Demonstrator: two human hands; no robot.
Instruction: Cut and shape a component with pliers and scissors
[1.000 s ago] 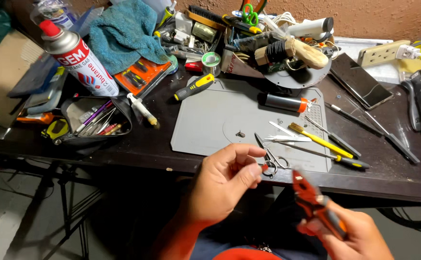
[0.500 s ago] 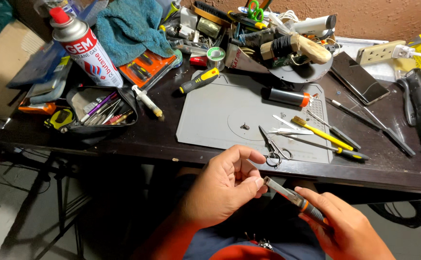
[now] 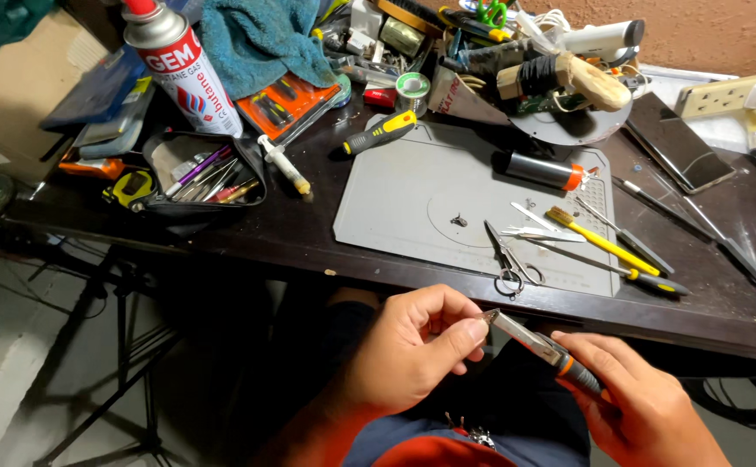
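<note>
Head cam, looking down past the edge of a cluttered dark workbench (image 3: 222, 238). Right hand (image 3: 646, 406) is closed around the orange-and-grey handles of a pair of pliers (image 3: 544, 348), held low over the lap, nose pointing up-left. Left hand (image 3: 412, 355) is curled, thumb and forefinger pinched together right at the plier tip; whatever tiny thing is pinched there, I can't make out. Up on the bench, just above the hands, small scissors (image 3: 506, 259) lie on a grey work mat (image 3: 412, 199).
</note>
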